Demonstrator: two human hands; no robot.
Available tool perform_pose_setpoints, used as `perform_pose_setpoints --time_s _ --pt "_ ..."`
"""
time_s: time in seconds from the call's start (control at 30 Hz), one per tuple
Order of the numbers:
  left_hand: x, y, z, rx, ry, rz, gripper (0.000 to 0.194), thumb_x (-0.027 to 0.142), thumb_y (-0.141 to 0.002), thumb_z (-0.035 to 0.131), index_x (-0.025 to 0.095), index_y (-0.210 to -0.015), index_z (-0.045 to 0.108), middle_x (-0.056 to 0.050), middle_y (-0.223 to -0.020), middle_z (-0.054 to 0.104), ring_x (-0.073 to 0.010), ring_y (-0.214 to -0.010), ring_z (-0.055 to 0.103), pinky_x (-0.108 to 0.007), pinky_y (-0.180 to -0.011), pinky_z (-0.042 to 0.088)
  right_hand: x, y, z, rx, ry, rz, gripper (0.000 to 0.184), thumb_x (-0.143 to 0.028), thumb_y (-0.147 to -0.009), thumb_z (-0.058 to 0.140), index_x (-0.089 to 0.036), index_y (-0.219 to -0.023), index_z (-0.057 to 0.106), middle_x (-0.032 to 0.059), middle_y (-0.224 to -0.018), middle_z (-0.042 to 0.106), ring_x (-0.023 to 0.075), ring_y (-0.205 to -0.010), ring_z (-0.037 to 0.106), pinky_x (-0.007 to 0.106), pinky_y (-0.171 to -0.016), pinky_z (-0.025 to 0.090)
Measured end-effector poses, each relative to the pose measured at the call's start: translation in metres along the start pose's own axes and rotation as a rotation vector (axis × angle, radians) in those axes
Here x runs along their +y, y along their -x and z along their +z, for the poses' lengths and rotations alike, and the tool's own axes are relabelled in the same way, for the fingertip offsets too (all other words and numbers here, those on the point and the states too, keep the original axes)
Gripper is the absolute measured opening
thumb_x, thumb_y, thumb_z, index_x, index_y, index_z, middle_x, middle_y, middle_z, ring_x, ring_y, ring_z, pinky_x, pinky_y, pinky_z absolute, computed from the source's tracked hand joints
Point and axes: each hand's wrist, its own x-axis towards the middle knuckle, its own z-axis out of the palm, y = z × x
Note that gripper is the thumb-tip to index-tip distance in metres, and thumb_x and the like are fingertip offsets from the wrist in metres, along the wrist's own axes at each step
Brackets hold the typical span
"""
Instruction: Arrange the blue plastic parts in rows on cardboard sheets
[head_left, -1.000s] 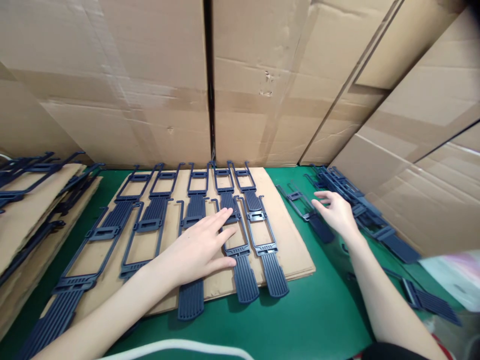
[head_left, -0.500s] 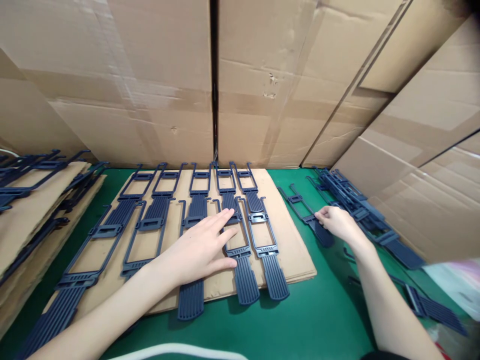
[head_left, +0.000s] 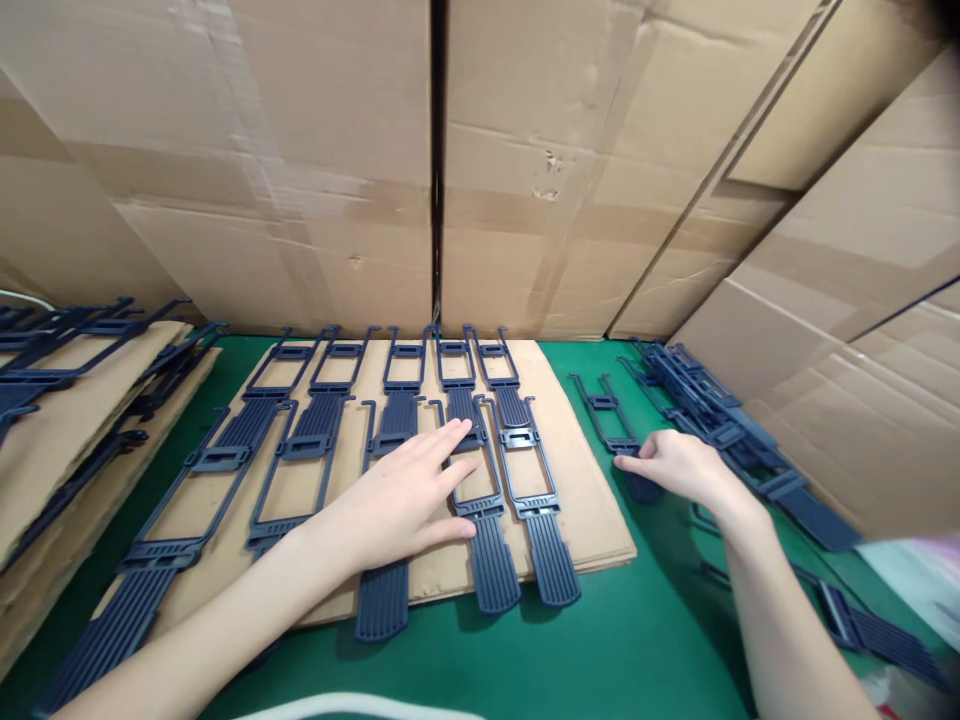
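Note:
My left hand point(head_left: 409, 490) lies flat with spread fingers over dark blue plastic brackets, each a hooked frame with a ribbed paddle end. Its fingertips touch a bracket point(head_left: 495, 565) in the near row, and another bracket point(head_left: 382, 605) is partly covered by the palm. To the right of the cardboard sheet point(head_left: 592, 500), my right hand point(head_left: 682, 468) is closed on a single bracket point(head_left: 616, 420) at its ribbed end. The thumb lies across that end; the other fingertips are hidden. This bracket's hooks point away from me, over the green table.
Two rows of brackets point(head_left: 409, 365) cover the cardboard. More brackets are piled point(head_left: 720, 420) at the right, and one bracket point(head_left: 877, 630) lies near my right forearm. Stacked cardboard layers with brackets point(head_left: 90, 400) stand left. Large cartons point(head_left: 525, 150) wall off the back and right.
My right hand has shifted slightly down, its thumb now stretched across the bracket's ribbed end. That bracket has turned a little straighter. My left hand stays in place on the brackets.

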Motion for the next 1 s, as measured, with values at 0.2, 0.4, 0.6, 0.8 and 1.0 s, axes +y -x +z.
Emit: perform_pose_setpoints --time_s 0.2,0.4,0.6,0.8,1.0 --pt "0.0 0.0 -0.001 -0.011 0.01 -0.004 0.063 0.058 -0.085 0.048 0.014 -0.131 0.051 -0.02 -0.149 0.023 -0.0324 -0.138 0.023 -0.047 -0.108 0.031 0.005 -0.014 0.006 0.153 -0.249 0.06 0.038 -0.058 -0.075 0.052 -0.02 -0.081 0.052 0.0058 -0.071 0.065 0.0237 -0.071 0.063 0.031 -0.06 0.041" --pt "-0.001 0.001 0.002 0.006 0.026 0.0 0.062 0.058 -0.085 0.049 0.015 -0.13 0.051 -0.019 -0.149 0.022 -0.0323 -0.138 0.022 -0.047 -0.109 0.031 -0.006 -0.018 0.012 0.381 -0.907 -0.033 0.049 -0.054 -0.066 0.066 -0.021 -0.094 0.043 -0.003 -0.067 0.055 0.009 -0.041 0.045 0.023 -0.04 0.035" --pt "-0.001 0.002 0.001 0.025 0.035 0.008 0.062 0.056 -0.084 0.05 0.014 -0.13 0.051 -0.021 -0.149 0.022 -0.0337 -0.137 0.023 -0.048 -0.108 0.032 -0.028 -0.006 0.006 0.376 -1.381 -0.128 0.042 -0.043 -0.063 0.072 -0.021 -0.086 0.044 -0.0062 -0.058 0.048 0.0074 -0.043 0.041 0.019 -0.038 0.03" --pt "0.0 0.002 0.0 0.022 0.017 0.009 0.061 0.056 -0.084 0.05 0.013 -0.128 0.053 -0.022 -0.148 0.022 -0.0343 -0.137 0.024 -0.048 -0.107 0.032 -0.045 -0.004 0.021 0.295 -1.346 -0.297 0.034 -0.041 -0.07 0.069 -0.019 -0.082 0.047 -0.0011 -0.068 0.056 0.0126 -0.06 0.054 0.027 -0.059 0.044" --pt "0.0 0.002 0.001 0.007 0.004 0.004 0.062 0.057 -0.085 0.048 0.014 -0.13 0.051 -0.021 -0.149 0.022 -0.0331 -0.137 0.024 -0.047 -0.108 0.032 -0.05 0.001 0.03 0.305 -0.787 -0.427 0.047 -0.046 -0.079 0.062 -0.021 -0.116 0.049 0.0036 -0.09 0.06 0.0178 -0.083 0.055 0.031 -0.072 0.044"
